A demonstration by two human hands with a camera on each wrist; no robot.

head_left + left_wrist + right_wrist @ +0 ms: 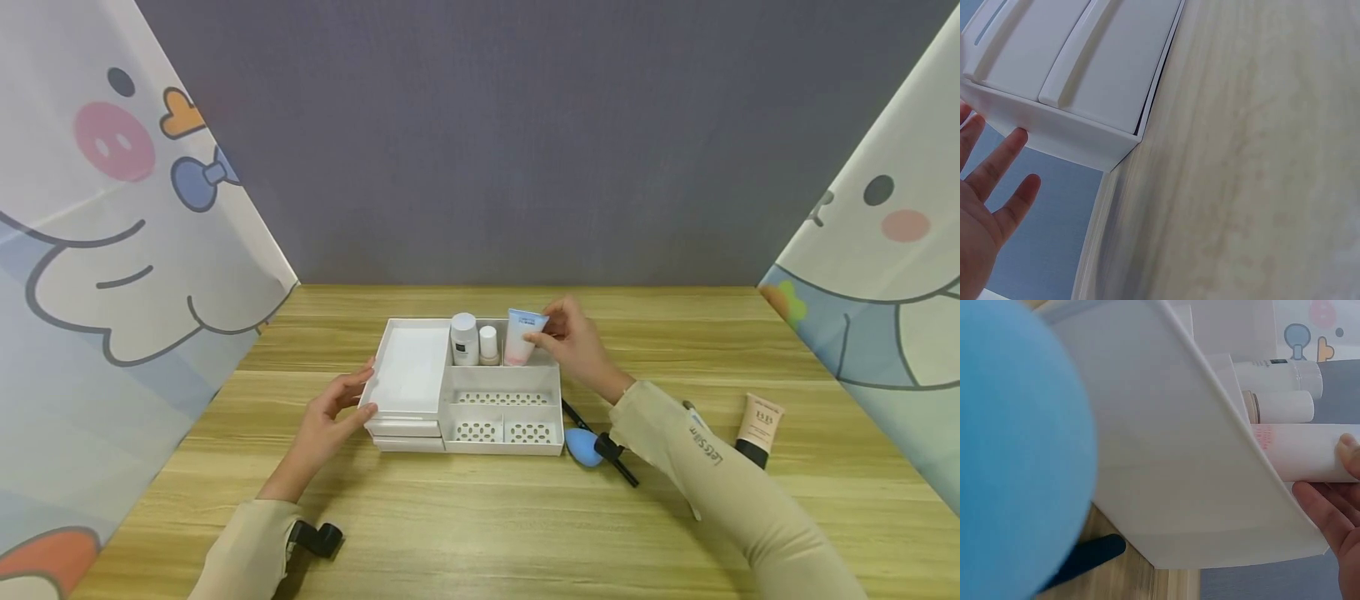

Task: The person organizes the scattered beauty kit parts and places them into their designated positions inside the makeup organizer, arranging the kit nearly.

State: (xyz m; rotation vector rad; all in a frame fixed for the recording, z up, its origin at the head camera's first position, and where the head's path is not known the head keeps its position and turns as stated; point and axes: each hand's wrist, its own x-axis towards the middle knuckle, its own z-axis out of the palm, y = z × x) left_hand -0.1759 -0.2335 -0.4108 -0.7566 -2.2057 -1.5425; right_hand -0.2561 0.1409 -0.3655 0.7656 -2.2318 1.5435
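My right hand (pixel 576 342) pinches a pink-and-white squeeze tube (pixel 521 340) by its upper right side. The tube is tilted slightly, its lower end inside the back right compartment of a white organizer (pixel 502 379). Left of it in the back row stand a white bottle (pixel 465 342) and a smaller white-capped bottle (pixel 489 343). In the right wrist view, thumb and fingers are on either side of the tube (pixel 1304 450). My left hand (pixel 330 421) touches the organizer's left side with extended fingers; the left wrist view shows fingertips at the wall beside two drawers (pixel 1116 62).
Right of the organizer lie a blue makeup sponge (pixel 582 447) and a black stick (pixel 626 473), partly under my right wrist. Farther right is a beige BB tube (pixel 761 423) with a black cap. A slim white item (pixel 695 414) is partly covered by my sleeve.
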